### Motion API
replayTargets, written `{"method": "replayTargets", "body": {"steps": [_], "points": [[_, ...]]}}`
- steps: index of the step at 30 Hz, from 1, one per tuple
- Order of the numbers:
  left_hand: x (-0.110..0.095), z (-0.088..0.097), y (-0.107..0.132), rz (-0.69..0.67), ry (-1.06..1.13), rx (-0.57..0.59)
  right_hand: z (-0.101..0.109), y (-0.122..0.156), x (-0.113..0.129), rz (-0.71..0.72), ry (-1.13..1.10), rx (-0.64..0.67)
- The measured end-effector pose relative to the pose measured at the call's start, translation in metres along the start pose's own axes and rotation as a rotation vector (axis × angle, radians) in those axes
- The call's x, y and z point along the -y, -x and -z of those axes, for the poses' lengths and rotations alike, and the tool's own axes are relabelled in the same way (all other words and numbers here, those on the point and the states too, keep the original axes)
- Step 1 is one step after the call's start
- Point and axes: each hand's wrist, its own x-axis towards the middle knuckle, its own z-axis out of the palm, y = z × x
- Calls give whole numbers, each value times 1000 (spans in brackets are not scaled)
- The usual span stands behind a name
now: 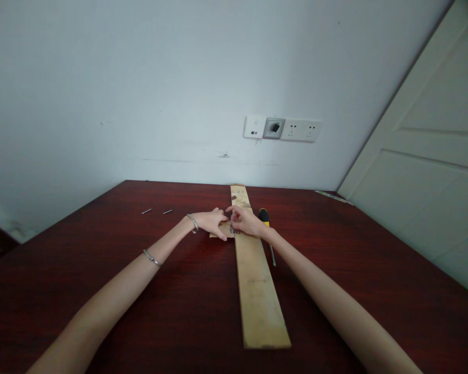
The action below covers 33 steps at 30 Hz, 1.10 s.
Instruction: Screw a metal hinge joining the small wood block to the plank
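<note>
A long pale wooden board lies lengthwise on the dark red table. A short piece of wood sticks out from its left side, and a small shiny metal part shows where the two meet; its kind is hard to make out. My left hand lies over the short piece with thumb and fingers apart. Above the metal part, my right hand rests on the board, thumb and index finger pinched together. Whatever sits between those fingertips is too small to name.
A yellow and black screwdriver lies just right of the board, partly behind my right wrist. Two loose screws are on the table at left. At the back stands a wall with sockets. A thin strip lies near the right edge.
</note>
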Motion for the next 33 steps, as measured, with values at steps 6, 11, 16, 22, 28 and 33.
{"method": "replayTargets", "body": {"steps": [6,11,16,22,28,33], "points": [[1,-1,-1,15,0,1,5,-1,6,41,22,-61],[0,-1,-1,13,18,11,14,-1,11,45,29,-131],[2,-3,-1,15,71,-13,29,2,16,56,-6,-185],[4,-6,-2,37,81,4,41,6,15,70,-96,-246],[4,-5,0,39,86,9,46,7,19,62,-129,-281],[3,0,2,-56,172,-151,48,10,26,82,-124,-259]]}}
